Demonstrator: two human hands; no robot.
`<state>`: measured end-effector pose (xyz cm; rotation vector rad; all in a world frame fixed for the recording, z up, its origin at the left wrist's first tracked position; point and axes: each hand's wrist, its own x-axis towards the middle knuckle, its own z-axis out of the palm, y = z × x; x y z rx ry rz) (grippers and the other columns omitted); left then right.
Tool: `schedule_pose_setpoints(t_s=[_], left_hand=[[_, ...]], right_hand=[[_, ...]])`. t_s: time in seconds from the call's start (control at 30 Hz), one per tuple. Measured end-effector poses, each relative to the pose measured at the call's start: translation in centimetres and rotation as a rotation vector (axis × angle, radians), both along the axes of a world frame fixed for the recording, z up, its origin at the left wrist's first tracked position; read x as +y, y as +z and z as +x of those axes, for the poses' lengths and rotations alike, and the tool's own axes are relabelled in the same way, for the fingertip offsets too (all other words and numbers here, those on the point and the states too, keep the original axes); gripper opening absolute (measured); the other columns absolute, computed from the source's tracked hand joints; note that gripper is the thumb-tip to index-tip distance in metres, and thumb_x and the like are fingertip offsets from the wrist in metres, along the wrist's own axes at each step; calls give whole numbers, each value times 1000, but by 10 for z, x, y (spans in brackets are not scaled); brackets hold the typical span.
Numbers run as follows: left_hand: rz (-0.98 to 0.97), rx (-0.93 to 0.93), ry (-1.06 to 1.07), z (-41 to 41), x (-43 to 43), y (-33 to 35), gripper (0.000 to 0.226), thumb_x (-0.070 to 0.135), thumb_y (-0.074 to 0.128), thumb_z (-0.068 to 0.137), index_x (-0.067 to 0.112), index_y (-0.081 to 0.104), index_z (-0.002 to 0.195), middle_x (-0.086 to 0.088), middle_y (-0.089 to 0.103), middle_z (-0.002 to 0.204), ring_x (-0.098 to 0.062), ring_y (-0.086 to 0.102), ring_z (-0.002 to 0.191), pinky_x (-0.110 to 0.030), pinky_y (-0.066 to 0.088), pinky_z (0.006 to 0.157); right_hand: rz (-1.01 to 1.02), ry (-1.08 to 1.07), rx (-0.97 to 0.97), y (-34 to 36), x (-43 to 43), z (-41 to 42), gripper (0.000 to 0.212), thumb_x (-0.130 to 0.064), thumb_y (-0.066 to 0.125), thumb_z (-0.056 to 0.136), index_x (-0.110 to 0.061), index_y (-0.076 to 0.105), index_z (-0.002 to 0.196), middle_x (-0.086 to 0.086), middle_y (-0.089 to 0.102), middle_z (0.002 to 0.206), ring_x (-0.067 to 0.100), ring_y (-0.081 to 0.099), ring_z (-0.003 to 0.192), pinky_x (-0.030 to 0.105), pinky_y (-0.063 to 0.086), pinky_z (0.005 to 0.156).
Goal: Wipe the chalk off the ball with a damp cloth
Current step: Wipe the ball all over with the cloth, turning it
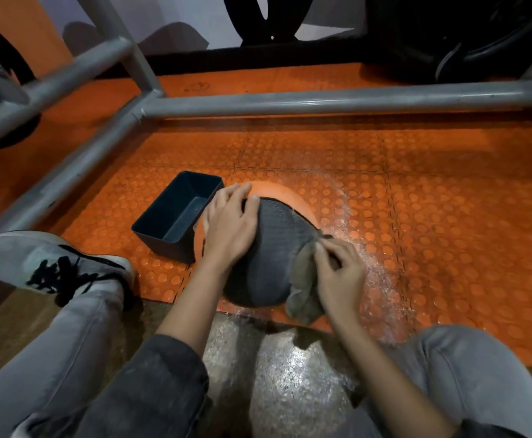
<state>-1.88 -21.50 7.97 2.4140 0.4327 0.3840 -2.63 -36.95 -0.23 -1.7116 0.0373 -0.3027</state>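
An orange ball (285, 197) lies on the orange studded mat, mostly covered by a grey cloth (274, 248) draped over its top and near side. My left hand (231, 226) rests flat on the ball's left side, fingers spread over the cloth's edge. My right hand (337, 273) pinches a bunched corner of the cloth at the ball's right side. Only the far rim and a sliver at the left of the ball show.
A dark rectangular tub (176, 216) stands just left of the ball. A grey metal rack frame (290, 104) crosses above and to the left. White chalk dust (362, 235) streaks the mat right of the ball. My left shoe (53, 263) and knees flank the bare floor.
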Motion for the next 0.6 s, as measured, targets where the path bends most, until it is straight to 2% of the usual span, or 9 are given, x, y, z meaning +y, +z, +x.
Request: schedule_pose_setpoints(t_s=[0.1, 0.2, 0.27, 0.37, 0.43, 0.47, 0.53, 0.6], left_hand=[[19, -163, -75, -4, 10, -9, 37, 40, 41, 95, 24, 59, 123, 8, 52, 132, -12, 44, 126, -45, 30, 109], [73, -272, -203, -10, 12, -16, 41, 45, 43, 88, 22, 65, 113, 18, 55, 121, -10, 49, 123, -39, 35, 106], [100, -310, -314, -13, 7, -16, 39, 43, 46, 87, 21, 67, 111, 19, 55, 120, -9, 46, 126, -34, 33, 107], [112, -285, -394, -18, 1, -14, 32, 39, 48, 90, 26, 65, 114, 19, 57, 122, -1, 40, 128, -31, 22, 111], [181, -262, -295, -18, -5, -17, 34, 37, 43, 93, 27, 61, 121, 13, 56, 128, -5, 39, 130, -35, 15, 114], [189, -242, -199, -19, -7, -16, 37, 37, 41, 95, 26, 59, 126, 9, 54, 132, -10, 38, 131, -38, 16, 114], [127, -175, -43, -17, -13, -15, 37, 35, 39, 100, 25, 54, 132, 6, 50, 137, -14, 37, 132, -42, 20, 113], [44, -139, 21, -14, -15, -15, 36, 31, 37, 102, 23, 53, 133, 6, 49, 138, -13, 38, 132, -43, 22, 112]], right_hand=[[-165, 84, -260, 18, 12, -13, 21, -26, 60, 87, -15, 72, 101, -10, 61, 102, 10, 49, 99, 16, 37, 88], [-360, 205, -410, 43, 14, 19, 26, -28, 55, 87, -13, 74, 96, -2, 68, 103, 17, 51, 94, 25, 36, 84], [-412, 300, -348, 61, 16, 53, 20, -20, 59, 88, -11, 75, 96, 3, 69, 104, 21, 56, 94, 30, 39, 87], [-353, 399, -128, 68, 10, 94, 17, -13, 62, 89, -6, 73, 101, 7, 70, 105, 21, 62, 102, 25, 42, 89], [-313, 422, -75, 59, -2, 97, 18, -10, 59, 91, -5, 71, 104, 7, 68, 106, 22, 60, 106, 28, 44, 91], [-297, 419, -87, 55, -8, 91, 17, -9, 58, 91, -6, 70, 104, 5, 66, 105, 21, 59, 107, 29, 44, 92], [-278, 363, -178, 48, -15, 66, 16, -9, 59, 91, -9, 70, 102, -3, 61, 104, 18, 56, 106, 27, 39, 97], [-308, 295, -331, 40, -14, 33, 16, -15, 61, 88, -11, 72, 99, -7, 60, 104, 16, 54, 104, 17, 30, 98]])
